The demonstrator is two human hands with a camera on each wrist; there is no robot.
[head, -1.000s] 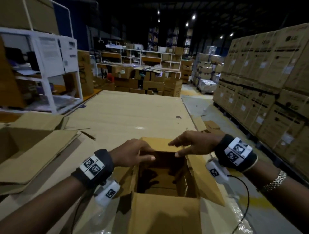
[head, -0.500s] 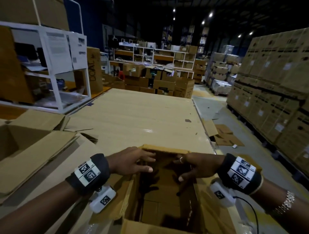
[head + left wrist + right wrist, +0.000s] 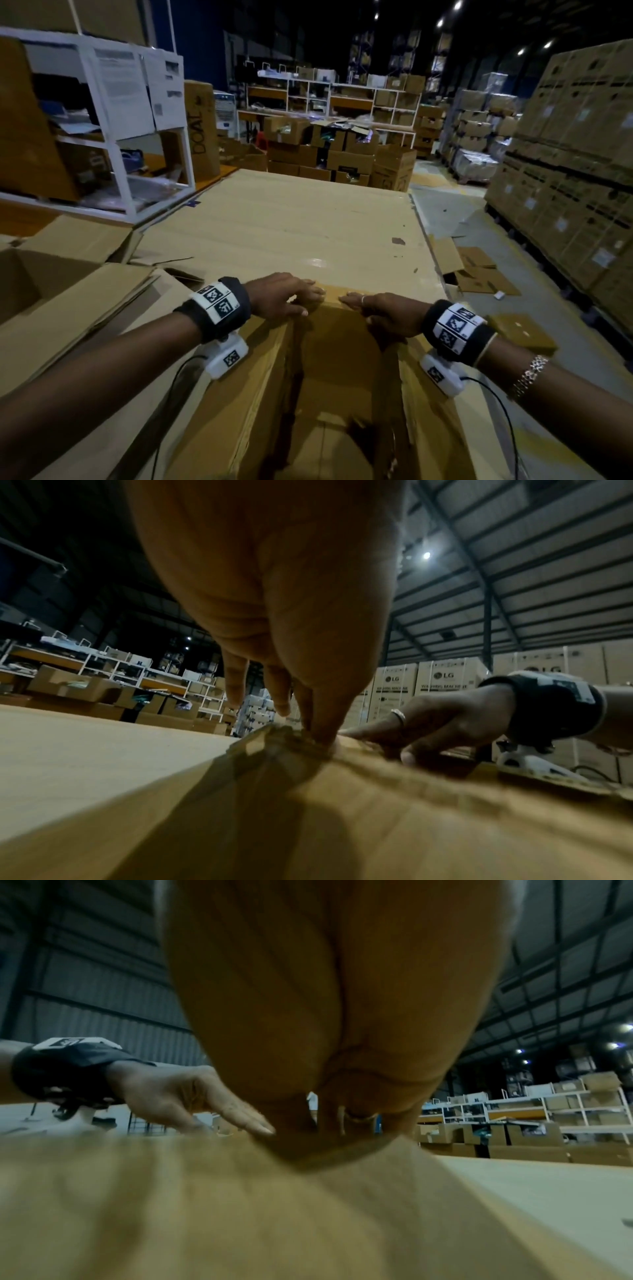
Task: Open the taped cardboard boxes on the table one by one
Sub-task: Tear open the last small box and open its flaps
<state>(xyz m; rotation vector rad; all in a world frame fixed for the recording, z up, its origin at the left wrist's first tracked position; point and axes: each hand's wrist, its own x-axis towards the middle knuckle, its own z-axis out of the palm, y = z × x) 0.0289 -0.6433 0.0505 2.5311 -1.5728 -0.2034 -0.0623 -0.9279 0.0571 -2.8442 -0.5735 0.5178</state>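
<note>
Two hands on one open cardboard box (image 3: pixel 329 411) at the bench's (image 3: pixel 281 226) near edge, its long axis running away from the person. Left hand (image 3: pixel 281 296) and right hand (image 3: pixel 383 311) lay flat, fingers straight, pressing the far flap (image 3: pixel 330 298) outward, gripping nothing. A second opened box (image 3: pixel 51 291) sat at left.

A white shelf unit (image 3: pixel 113 113) with printed papers (image 3: pixel 121 87) taped to it stands at the left. Stacked LG washing-machine cartons (image 3: pixel 568 164) line the right. Flattened cardboard scraps (image 3: pixel 479 270) lie on the floor (image 3: pixel 445 209) between.
</note>
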